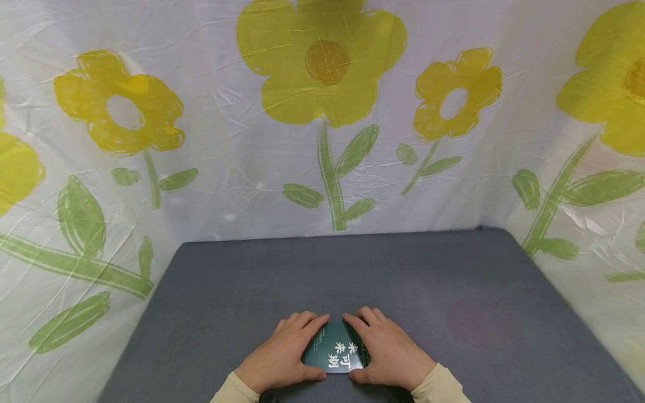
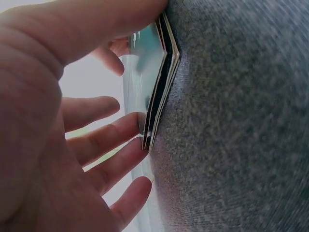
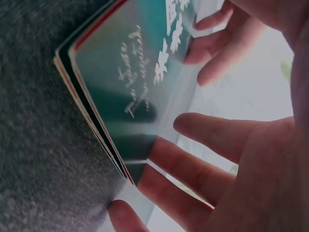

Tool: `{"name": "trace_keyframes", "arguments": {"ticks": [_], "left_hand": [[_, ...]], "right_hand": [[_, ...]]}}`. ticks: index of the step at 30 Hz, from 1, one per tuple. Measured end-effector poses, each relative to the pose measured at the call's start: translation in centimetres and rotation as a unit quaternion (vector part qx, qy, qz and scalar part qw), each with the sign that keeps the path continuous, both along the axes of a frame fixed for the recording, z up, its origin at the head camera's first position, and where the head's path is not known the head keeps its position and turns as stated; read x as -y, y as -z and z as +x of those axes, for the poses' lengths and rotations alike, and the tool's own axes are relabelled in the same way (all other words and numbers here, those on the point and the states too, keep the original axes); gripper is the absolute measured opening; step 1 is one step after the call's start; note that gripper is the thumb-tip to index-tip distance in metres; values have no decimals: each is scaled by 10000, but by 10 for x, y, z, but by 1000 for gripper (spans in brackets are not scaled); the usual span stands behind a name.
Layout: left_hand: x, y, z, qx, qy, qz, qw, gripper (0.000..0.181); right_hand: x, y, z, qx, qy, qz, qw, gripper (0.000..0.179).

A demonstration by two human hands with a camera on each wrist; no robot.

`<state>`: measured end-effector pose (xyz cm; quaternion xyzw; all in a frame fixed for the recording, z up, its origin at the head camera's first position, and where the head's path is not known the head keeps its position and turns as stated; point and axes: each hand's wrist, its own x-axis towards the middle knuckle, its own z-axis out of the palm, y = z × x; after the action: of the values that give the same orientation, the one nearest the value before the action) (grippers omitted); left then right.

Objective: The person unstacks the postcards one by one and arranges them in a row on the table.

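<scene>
A small stack of thin teal cards (image 1: 335, 348) with white characters lies on the dark grey table, close to its near side. My left hand (image 1: 288, 351) holds the stack at its left end, thumb at the near edge and fingertips at the far edge. On the right end my right hand (image 1: 392, 350) grips it the same way. In the left wrist view the cards (image 2: 149, 72) show several layers with dark gaps between them. Handwriting-like white script and a red line mark the top card (image 3: 113, 92) in the right wrist view.
The grey table (image 1: 327, 274) spreads out beyond and to both sides of my hands. Behind it and at the sides hangs a white cloth (image 1: 227, 168) printed with yellow flowers and green leaves. Cream sleeves (image 1: 439, 386) cover both wrists.
</scene>
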<state>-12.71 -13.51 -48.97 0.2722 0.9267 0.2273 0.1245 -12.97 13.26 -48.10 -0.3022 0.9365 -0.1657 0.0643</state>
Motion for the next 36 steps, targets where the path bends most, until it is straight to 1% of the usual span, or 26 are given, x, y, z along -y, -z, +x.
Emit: {"name": "trace_keyframes", "arguments": {"ticks": [5,10,13,16,21,25,30,32,36], "left_hand": [[2,-1,1,-53,-26,35,10000,99],[7,-3,0,69,-33,113,9999,100],[15,-7,-1,171,-75,203,9996,100],[27,-11,-4,201,-202,336,9990,99],[52,-18,-11,288,-474,478,9973,96],[78,-21,-17,377,-720,395,9959,96],[119,-31,-26,344,-1077,180,9934,99],[136,-34,-30,317,-1134,127,9930,100],[169,-34,-39,289,-1188,70,9925,102]], "right_hand": [[-2,-4,1,174,37,-100,9998,96],[0,-8,2,288,133,-102,9994,93],[7,-10,1,268,134,-184,9994,91],[20,-13,-3,198,112,-269,9994,89],[47,-17,-16,-18,90,-319,9994,86],[77,-19,-28,-166,-19,-102,9998,86],[122,-20,-44,-429,-227,69,9988,86],[140,-19,-50,-512,-263,99,9983,86],[172,-13,-60,-584,-277,194,9977,85]]}}
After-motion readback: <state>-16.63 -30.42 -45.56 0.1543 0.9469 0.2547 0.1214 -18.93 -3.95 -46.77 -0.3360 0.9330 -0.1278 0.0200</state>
